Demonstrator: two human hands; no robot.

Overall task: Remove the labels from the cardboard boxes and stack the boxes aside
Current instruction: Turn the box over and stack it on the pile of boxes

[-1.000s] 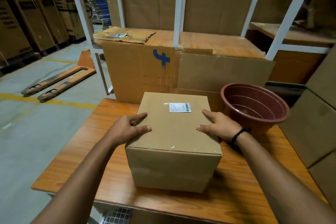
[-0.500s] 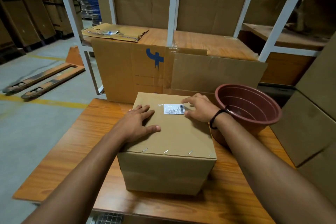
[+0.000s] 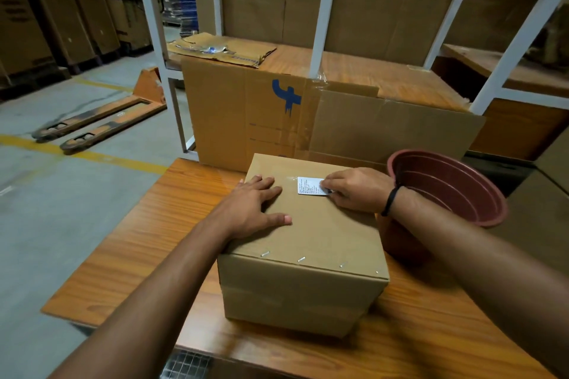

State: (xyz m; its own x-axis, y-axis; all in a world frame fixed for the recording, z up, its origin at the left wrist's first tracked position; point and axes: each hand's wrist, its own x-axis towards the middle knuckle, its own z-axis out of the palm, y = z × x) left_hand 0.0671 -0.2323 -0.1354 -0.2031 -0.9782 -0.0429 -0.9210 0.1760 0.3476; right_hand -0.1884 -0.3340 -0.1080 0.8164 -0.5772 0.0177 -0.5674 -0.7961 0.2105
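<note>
Atop box (image 3: 311, 234), right hand (image 3: 357, 189) pinching label (image 3: 309, 186), right edge hidden

Brown plastic pot (image 3: 446, 191) sits on wooden table (image 3: 160, 224), far right. Orange pallet jack (image 3: 151, 86) on floor beside white rack (image 3: 326, 9).

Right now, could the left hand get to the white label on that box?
Probably yes. The left hand lies flat on the box top left of the label, with only bare cardboard between. The right hand pinches the label's right edge, leaving the left side free.
</note>
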